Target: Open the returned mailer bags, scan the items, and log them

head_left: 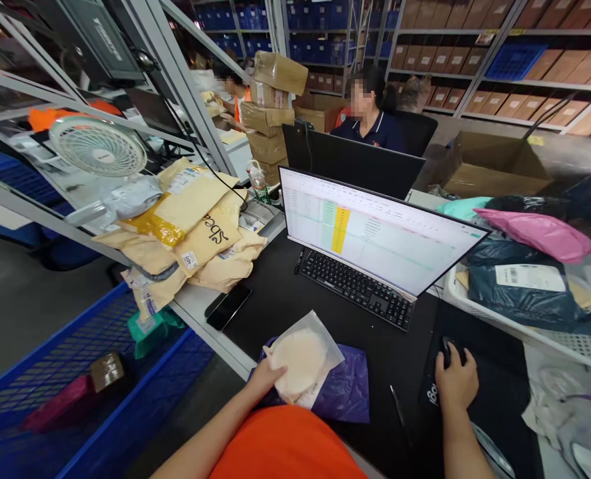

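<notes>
My left hand [266, 376] grips the left edge of a clear plastic bag [303, 359] with a round, cream-coloured item inside, its thumb on top. Beneath the bag lies a purple plastic mailer [350, 389] on the black desk mat. Over on the right, my right hand [456, 378] rests curled over a black computer mouse [446, 349] on the mouse pad. A pen [399, 407] lies between the two hands. Beyond them stand a black keyboard [355, 286] and a monitor [375, 233] showing a spreadsheet.
Padded envelopes [210, 233] are heaped at the left, near a phone [229, 307] and a fan [98, 146]. A blue crate [100, 319] with parcels stands below. On the right, a white basket [475, 309] holds wrapped parcels. Another person [380, 130] sits behind the monitors.
</notes>
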The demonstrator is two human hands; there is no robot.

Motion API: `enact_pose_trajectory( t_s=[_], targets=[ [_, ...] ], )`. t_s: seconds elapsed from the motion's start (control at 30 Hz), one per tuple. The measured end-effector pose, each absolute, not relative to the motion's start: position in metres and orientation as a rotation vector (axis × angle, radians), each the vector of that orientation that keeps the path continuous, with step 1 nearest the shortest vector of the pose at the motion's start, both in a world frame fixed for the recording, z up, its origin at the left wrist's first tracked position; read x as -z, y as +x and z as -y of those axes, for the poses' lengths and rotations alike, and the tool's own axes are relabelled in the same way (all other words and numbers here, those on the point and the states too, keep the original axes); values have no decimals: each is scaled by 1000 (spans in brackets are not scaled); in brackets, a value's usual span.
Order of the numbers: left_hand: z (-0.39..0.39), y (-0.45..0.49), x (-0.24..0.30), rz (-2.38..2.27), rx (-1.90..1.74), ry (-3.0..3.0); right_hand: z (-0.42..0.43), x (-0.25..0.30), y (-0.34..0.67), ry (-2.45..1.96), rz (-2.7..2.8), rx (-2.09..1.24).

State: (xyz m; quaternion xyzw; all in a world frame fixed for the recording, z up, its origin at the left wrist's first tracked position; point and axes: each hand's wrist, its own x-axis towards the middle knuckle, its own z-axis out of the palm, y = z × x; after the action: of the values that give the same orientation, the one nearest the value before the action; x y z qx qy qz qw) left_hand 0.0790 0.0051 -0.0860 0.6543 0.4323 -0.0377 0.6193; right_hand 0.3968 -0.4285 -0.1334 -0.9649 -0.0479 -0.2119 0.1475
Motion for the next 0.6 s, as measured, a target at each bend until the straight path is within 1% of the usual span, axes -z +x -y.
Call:
enact_pose_trajectory(
  t_s=[0.2,0.43,0.6],
  targets=[
    [-5,80,82,-999,128,1588,429,133,397,-2820,145,644],
    [-2,80,79,-998,129,1639,427,133,398,-2776,121,668],
    [1,78,76,-973,148,1652,427,134,398,-2748,133,750]
  ],
)
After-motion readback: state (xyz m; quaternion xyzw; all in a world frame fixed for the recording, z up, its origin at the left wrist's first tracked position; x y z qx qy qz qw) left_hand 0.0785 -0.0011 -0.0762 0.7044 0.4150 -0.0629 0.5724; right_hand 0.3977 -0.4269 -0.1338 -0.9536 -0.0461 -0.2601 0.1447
